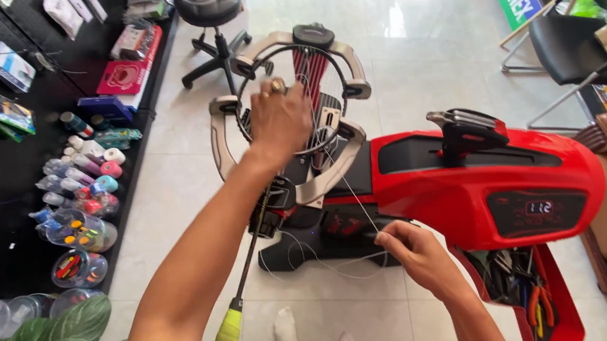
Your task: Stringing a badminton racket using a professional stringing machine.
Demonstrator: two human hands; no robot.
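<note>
Left hand (279, 120) rests closed on the racket head (292, 100), which is clamped in the red stringing machine (462, 176) standing on the floor. Main strings (306, 69) fill only the centre; the outer mains and all crosses remain unstrung. Right hand (414, 253) pinches the loose string (313, 263), slack.

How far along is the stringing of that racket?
Done: several vertical strings cross the middle of the racket head, clamped in the red machine. In hand: left hand on the frame, right hand pulling loose string. Left: the outer areas look unstrung; no cross strings visible.
</note>
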